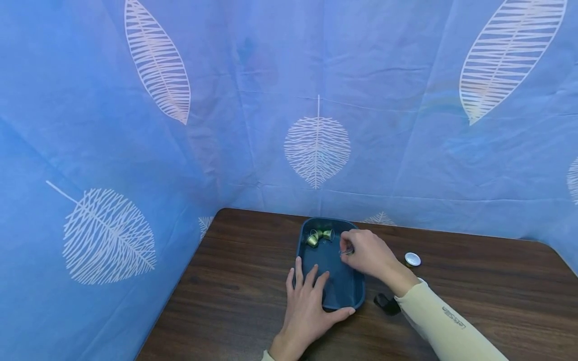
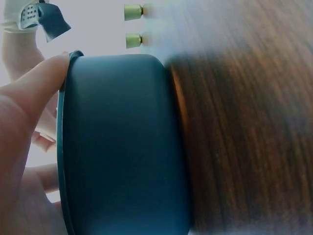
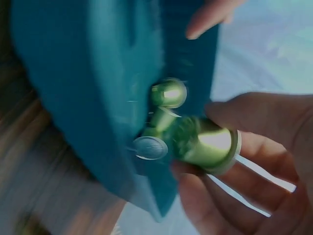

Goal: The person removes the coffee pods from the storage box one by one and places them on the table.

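Note:
My right hand [image 1: 368, 253] pinches a shiny green coffee capsule [image 3: 208, 144] between thumb and fingers, over the right part of a dark blue tray [image 1: 336, 291]. Several more green capsules [image 1: 312, 239] lie together at the tray's far left end; in the right wrist view they show beside the held one. My left hand [image 1: 307, 306] rests on the tray's near left corner with fingers spread and extended. Its thumb touches the near rim, as the left wrist view also shows.
On the brown wooden table [image 1: 226, 281], a capsule with a pale lid [image 1: 413, 259] stands right of the tray. Two capsules show there in the left wrist view, the upper one [image 2: 133, 12] farther off. A blue leaf-patterned cloth [image 1: 253, 125] hangs behind the table.

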`<state>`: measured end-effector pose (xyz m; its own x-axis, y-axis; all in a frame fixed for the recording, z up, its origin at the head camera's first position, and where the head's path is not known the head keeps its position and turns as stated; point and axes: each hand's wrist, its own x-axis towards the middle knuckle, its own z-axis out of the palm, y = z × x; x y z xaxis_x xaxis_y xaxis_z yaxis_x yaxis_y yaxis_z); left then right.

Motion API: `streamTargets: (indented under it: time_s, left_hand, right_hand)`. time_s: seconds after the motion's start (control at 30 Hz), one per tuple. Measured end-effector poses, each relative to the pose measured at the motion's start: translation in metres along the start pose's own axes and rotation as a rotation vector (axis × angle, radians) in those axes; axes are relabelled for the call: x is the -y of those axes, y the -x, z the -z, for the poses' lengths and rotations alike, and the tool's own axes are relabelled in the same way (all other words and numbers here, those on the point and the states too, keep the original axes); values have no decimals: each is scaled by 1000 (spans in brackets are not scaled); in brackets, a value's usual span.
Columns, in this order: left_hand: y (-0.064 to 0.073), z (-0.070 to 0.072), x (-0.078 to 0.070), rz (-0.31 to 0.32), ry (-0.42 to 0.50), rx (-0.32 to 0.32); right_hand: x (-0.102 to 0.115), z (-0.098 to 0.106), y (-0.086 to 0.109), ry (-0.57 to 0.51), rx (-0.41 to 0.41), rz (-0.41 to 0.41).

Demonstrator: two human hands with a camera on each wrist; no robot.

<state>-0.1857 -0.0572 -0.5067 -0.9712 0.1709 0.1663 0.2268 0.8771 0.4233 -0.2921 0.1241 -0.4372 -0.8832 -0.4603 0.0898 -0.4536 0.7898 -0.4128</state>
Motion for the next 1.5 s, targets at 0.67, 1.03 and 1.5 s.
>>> streamTargets:
  time_s: [0.67,1.03,1.5]
  left_hand:
    - [-1,1,-1,10,10,-5]
    - [2,0,-2,26,25,11]
    - [4,-1,-2,17,35,-9]
  right_hand:
    - [9,26,49,-411,11,-68]
    - [1,19,80,-526,2,-6]
    - [-6,10,99,-634,-94,142]
